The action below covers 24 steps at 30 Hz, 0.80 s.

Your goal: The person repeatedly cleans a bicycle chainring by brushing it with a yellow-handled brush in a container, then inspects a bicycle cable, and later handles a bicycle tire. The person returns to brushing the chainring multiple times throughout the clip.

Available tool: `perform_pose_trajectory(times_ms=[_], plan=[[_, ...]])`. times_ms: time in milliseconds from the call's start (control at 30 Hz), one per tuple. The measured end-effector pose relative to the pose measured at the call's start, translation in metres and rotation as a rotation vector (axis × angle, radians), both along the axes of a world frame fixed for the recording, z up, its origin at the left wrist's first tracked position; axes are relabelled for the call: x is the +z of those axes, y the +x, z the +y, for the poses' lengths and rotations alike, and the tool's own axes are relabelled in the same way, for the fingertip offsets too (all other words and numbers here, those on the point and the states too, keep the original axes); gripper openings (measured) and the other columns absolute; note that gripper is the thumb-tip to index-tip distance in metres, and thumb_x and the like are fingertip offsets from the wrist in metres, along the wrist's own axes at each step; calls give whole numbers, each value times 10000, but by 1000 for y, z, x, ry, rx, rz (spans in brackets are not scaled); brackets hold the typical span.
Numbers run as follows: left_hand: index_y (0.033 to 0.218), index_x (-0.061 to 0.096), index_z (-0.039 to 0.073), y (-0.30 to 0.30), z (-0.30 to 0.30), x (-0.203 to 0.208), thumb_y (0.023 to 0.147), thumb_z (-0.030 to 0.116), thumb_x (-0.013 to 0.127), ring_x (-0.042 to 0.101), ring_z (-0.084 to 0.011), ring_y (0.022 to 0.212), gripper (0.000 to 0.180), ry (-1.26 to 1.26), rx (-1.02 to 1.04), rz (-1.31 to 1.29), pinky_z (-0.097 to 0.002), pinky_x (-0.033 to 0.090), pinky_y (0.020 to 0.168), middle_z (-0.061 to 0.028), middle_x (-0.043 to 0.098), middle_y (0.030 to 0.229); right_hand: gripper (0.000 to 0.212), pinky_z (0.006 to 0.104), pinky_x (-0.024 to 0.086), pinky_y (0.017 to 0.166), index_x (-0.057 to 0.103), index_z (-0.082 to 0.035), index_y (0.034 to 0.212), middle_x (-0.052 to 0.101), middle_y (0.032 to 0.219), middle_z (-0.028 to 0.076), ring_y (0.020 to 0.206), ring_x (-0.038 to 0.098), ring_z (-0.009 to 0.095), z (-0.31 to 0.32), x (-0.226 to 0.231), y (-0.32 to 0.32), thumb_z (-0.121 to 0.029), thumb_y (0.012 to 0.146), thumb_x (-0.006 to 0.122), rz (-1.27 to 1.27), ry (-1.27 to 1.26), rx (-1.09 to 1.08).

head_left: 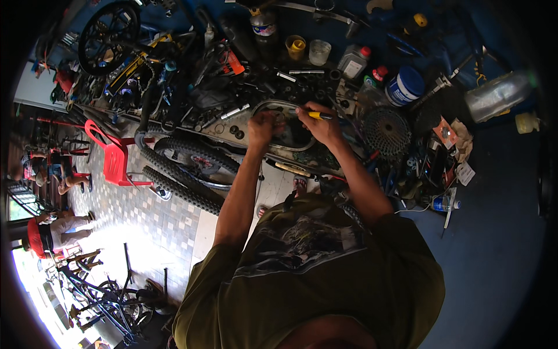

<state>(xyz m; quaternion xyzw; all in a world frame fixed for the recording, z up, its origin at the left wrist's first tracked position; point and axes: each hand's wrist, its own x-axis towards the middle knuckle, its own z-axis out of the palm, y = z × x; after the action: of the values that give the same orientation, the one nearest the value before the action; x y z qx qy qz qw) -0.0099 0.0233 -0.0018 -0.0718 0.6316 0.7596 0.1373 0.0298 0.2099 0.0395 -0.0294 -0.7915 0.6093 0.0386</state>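
Note:
My right hand (321, 123) is closed around a slim tool with a yellow-and-black handle (321, 116). Its working end is hidden among my fingers, so I cannot make out its kind. To its left my left hand (261, 129) has its fingers curled together in a pinch. Whatever it holds is blurred and too small to name. Both hands are over a shallow metal tray (285, 150) with a dark inside, on a crowded workbench. Small black rings (236, 132) lie just left of my left hand, near a shiny metal socket tool (235, 111).
A large bicycle cassette (386, 132) stands right of the tray. Behind are a blue-and-white tub (405, 86), a grey bottle with a red cap (355, 61) and plastic cups (319, 52). Bicycle tires (180, 189) and a red chair (116, 160) stand to the left. Other people are farther left.

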Motion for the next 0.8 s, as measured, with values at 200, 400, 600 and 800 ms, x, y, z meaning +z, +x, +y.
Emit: perform_pose_trajectory(times_ms=[200, 400, 600, 800], plan=[[1038, 589, -105, -1, 1, -11, 983, 74, 528, 715, -239, 686, 198, -44, -9, 31, -312, 617, 619, -141, 670, 886, 258, 258, 459, 563, 652, -42, 865, 609, 644, 20, 590, 571, 69, -1, -4, -6, -286, 942, 685, -42, -45, 36], [1021, 588, -97, -3, -1, -11, 986, 66, 507, 707, -207, 652, 186, -103, -60, 52, -297, 594, 585, -169, 695, 825, 207, 253, 456, 562, 668, -47, 883, 604, 650, 15, 599, 569, 64, 7, -10, -4, -243, 948, 680, 47, 69, 74], [1087, 601, -107, -2, 0, -13, 999, 78, 474, 689, -187, 620, 240, -117, -102, 50, -296, 579, 571, -178, 701, 802, 214, 249, 459, 559, 679, -33, 903, 617, 660, 14, 621, 586, 60, 4, -15, -2, -243, 940, 695, 23, 0, 84], [1055, 615, -79, -2, 2, -19, 1011, 90, 452, 696, -179, 640, 239, -131, -123, 62, -296, 586, 586, -157, 710, 792, 220, 252, 464, 567, 663, -31, 889, 629, 680, 17, 627, 591, 73, 4, -14, 4, -243, 944, 691, 96, -64, 142]])
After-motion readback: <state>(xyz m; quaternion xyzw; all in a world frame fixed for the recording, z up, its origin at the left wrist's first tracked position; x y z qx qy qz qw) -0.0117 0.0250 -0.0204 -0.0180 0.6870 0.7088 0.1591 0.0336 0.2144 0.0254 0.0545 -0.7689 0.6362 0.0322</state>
